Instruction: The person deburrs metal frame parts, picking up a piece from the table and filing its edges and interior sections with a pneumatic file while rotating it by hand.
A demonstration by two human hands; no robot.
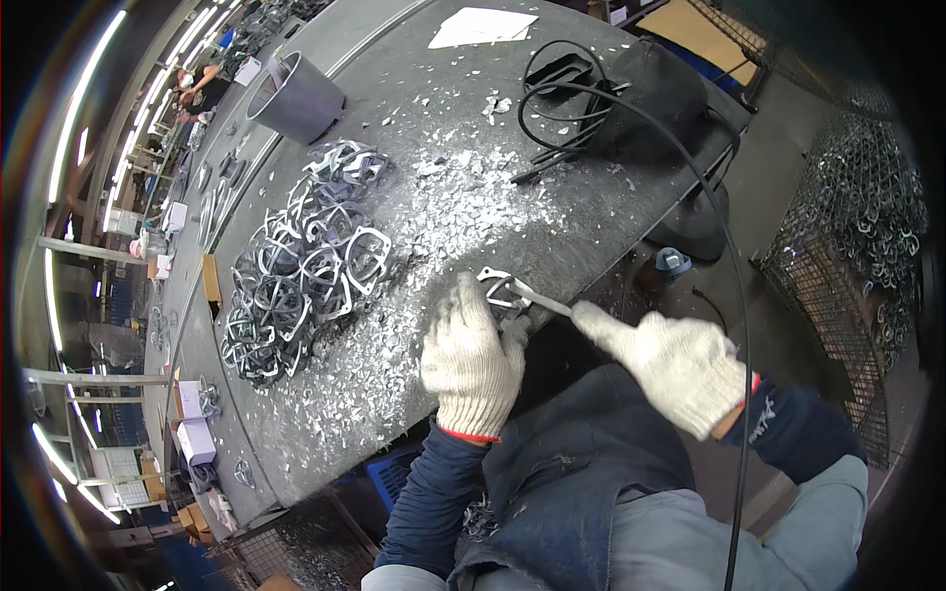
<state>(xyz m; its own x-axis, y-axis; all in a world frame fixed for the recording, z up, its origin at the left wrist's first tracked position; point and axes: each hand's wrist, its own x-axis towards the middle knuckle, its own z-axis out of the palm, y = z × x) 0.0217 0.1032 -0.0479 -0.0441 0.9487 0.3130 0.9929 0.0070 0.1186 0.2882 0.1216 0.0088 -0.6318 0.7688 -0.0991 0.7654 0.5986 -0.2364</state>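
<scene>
My left hand (pixel 471 362), in a white knitted glove, is closed around a small open metal frame piece (pixel 490 277) near the table's front edge. My right hand (pixel 680 366), gloved alike, grips a flat grey file (pixel 544 299), its index finger stretched along the tool. The file's far end meets the frame piece; its handle is hidden in the glove. To the left of my left hand lies a heaped pile of similar metal frame pieces (pixel 320 264). Pale metal flakes (pixel 463 202) are strewn over the dark table (pixel 394 59) around them.
A grey bucket (pixel 301 103) stands at the far left and a white sheet (pixel 481 27) lies at the back. A black cable (pixel 690 163) loops across the right side. Beyond the edge is a wire-mesh basket (pixel 838 315) with more metal pieces. Another person (pixel 202 89) is far off.
</scene>
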